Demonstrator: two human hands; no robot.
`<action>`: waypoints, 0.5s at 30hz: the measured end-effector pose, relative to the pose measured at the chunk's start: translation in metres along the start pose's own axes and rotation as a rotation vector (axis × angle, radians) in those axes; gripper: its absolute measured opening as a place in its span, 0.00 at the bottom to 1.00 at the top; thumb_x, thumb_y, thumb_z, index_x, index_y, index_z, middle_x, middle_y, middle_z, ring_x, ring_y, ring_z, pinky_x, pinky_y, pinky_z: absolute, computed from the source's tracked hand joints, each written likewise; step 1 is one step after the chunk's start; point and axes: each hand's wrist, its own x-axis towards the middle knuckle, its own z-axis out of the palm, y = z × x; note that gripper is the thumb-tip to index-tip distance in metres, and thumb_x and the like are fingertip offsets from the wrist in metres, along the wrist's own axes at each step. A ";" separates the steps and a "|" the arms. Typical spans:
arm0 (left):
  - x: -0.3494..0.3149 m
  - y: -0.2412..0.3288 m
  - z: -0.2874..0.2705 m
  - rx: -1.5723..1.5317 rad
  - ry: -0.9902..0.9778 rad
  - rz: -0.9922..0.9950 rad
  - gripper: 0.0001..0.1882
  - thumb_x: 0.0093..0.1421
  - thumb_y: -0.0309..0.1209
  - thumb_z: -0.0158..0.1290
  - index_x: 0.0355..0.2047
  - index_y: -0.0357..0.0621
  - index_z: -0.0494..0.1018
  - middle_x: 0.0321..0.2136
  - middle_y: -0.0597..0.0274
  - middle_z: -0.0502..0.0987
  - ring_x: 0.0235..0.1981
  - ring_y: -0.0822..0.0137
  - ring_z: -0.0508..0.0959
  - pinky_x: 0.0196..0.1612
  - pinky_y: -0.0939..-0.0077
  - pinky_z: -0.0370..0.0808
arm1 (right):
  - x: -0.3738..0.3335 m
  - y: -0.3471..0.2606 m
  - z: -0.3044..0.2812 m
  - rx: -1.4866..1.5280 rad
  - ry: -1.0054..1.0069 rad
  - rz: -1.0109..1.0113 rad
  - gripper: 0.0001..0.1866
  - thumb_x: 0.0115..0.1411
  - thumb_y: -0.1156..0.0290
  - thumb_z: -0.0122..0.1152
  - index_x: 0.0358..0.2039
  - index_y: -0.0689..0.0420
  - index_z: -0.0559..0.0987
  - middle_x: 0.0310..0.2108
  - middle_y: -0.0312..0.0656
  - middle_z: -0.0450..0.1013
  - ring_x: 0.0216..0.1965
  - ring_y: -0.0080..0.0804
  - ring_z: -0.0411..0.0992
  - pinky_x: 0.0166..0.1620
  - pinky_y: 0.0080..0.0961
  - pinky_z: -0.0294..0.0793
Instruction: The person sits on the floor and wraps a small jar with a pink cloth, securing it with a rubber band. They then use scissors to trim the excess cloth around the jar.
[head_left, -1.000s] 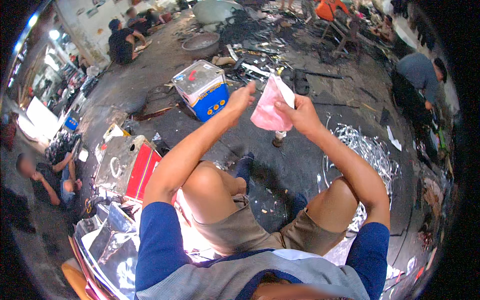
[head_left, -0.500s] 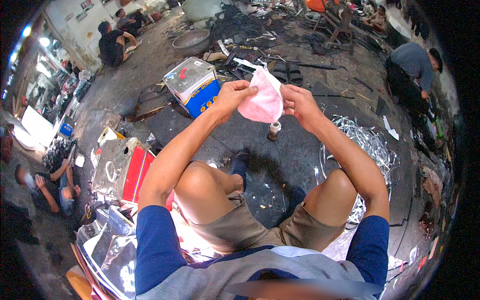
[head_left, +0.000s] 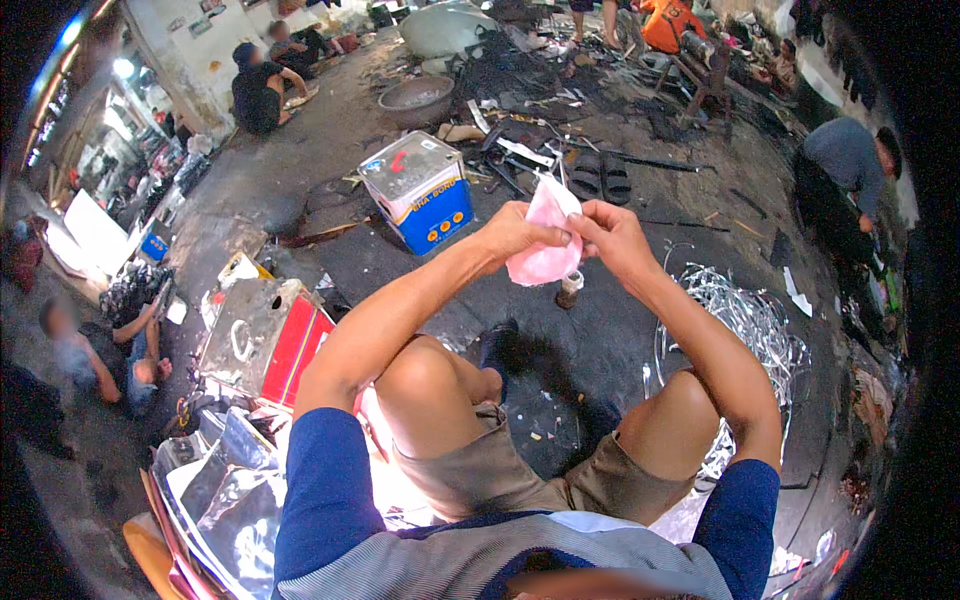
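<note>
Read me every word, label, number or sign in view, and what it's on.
Blue-and-white can: lettering on the front; I won't copy printed words.
Orange cloth: dark marks, too small to read surely.
Small blue box: too blurred to read.
Pink piece: no lettering visible.

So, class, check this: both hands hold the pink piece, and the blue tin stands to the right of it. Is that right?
The side is wrong: in the head view the blue tin stands to the left of the pink piece. The left hand and right hand do both hold it.
</note>
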 end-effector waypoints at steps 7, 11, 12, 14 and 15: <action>-0.004 0.003 -0.007 0.195 -0.014 0.029 0.32 0.47 0.34 0.72 0.52 0.37 0.76 0.45 0.55 0.82 0.43 0.63 0.83 0.50 0.68 0.79 | -0.007 -0.004 -0.005 -0.145 -0.092 0.257 0.18 0.67 0.57 0.63 0.27 0.57 0.80 0.21 0.32 0.74 0.20 0.18 0.71 0.24 0.20 0.73; -0.006 -0.001 0.000 0.831 0.238 0.376 0.59 0.36 0.45 0.77 0.65 0.32 0.61 0.58 0.44 0.72 0.57 0.53 0.75 0.58 0.61 0.74 | -0.004 0.000 0.003 -0.026 0.028 0.282 0.18 0.68 0.58 0.62 0.25 0.57 0.77 0.21 0.33 0.72 0.18 0.20 0.69 0.23 0.22 0.72; -0.007 -0.005 0.000 1.066 0.334 0.502 0.65 0.33 0.48 0.77 0.67 0.30 0.57 0.61 0.41 0.68 0.59 0.50 0.73 0.60 0.59 0.72 | -0.003 0.001 0.006 0.048 0.042 0.288 0.18 0.68 0.58 0.62 0.26 0.57 0.77 0.21 0.33 0.72 0.19 0.20 0.69 0.23 0.22 0.72; -0.009 0.005 0.011 1.093 0.170 0.484 0.71 0.29 0.51 0.76 0.70 0.31 0.52 0.62 0.37 0.63 0.62 0.43 0.68 0.63 0.56 0.70 | -0.003 0.002 0.010 0.194 0.078 0.307 0.17 0.68 0.59 0.62 0.26 0.57 0.77 0.23 0.33 0.73 0.20 0.21 0.70 0.24 0.22 0.72; -0.008 0.005 0.018 1.140 0.150 0.498 0.70 0.30 0.49 0.76 0.70 0.32 0.53 0.60 0.38 0.64 0.61 0.43 0.69 0.62 0.56 0.70 | -0.003 0.001 0.010 0.186 0.079 0.314 0.16 0.68 0.59 0.62 0.27 0.56 0.77 0.23 0.33 0.73 0.21 0.21 0.70 0.24 0.22 0.72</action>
